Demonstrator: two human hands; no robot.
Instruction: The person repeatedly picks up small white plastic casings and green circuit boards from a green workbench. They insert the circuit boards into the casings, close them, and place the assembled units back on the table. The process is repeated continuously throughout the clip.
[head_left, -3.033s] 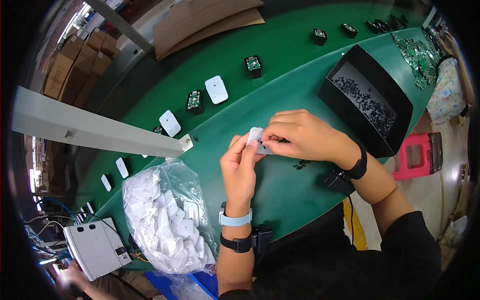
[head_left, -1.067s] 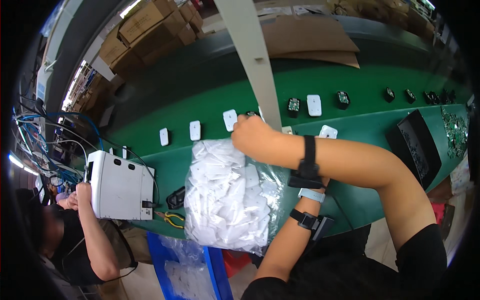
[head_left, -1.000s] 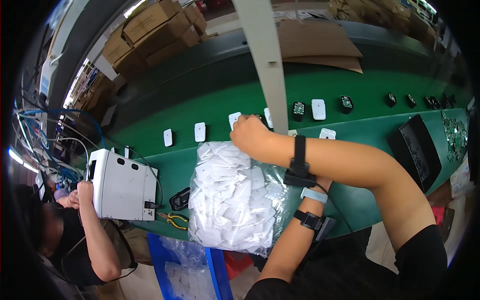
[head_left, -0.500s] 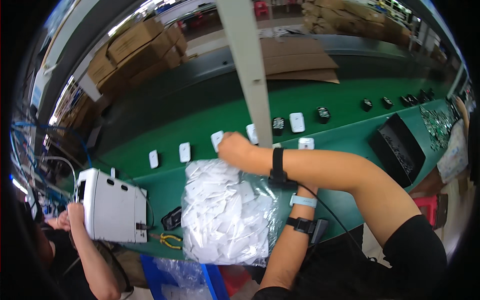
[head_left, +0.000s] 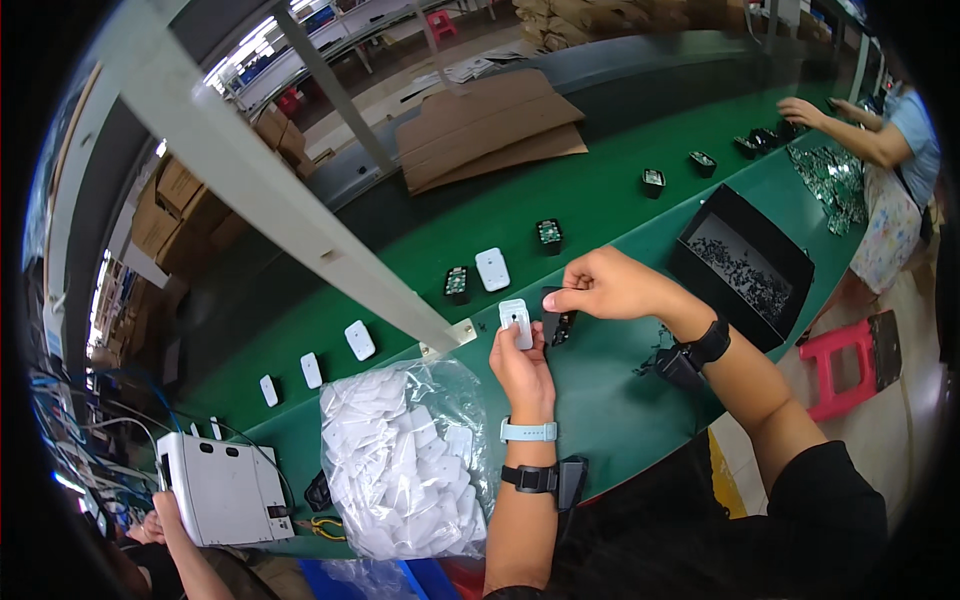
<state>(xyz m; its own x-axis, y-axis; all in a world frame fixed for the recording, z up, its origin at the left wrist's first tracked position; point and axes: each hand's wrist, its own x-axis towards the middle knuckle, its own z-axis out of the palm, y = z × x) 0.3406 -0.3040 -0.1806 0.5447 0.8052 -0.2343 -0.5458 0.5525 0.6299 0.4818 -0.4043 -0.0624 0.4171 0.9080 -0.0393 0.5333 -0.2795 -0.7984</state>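
My left hand (head_left: 524,372), palm up over the front of the bench, holds a small white plastic cover (head_left: 513,318) with its thumb on it. Close beside it on the right, my right hand (head_left: 612,284) pinches a black plastic housing (head_left: 556,322) between thumb and fingers. The housing is tilted and nearly touches the left fingertips; its inside is hard to make out. Just beyond my hands on the green belt stand an open black housing with a circuit board (head_left: 457,284), a white cover (head_left: 492,269) and another board-filled housing (head_left: 548,236).
A clear bag of white plastic pieces (head_left: 400,470) lies to my left, near a white machine (head_left: 225,490) and yellow-handled pliers (head_left: 326,527). A black bin of small parts (head_left: 745,265) stands right. A metal post (head_left: 290,220) crosses the belt. Co-workers sit at both ends.
My right hand has drawn back from the white cover on the belt at left and now holds a black housing beside my left hand. The view has turned to the right.
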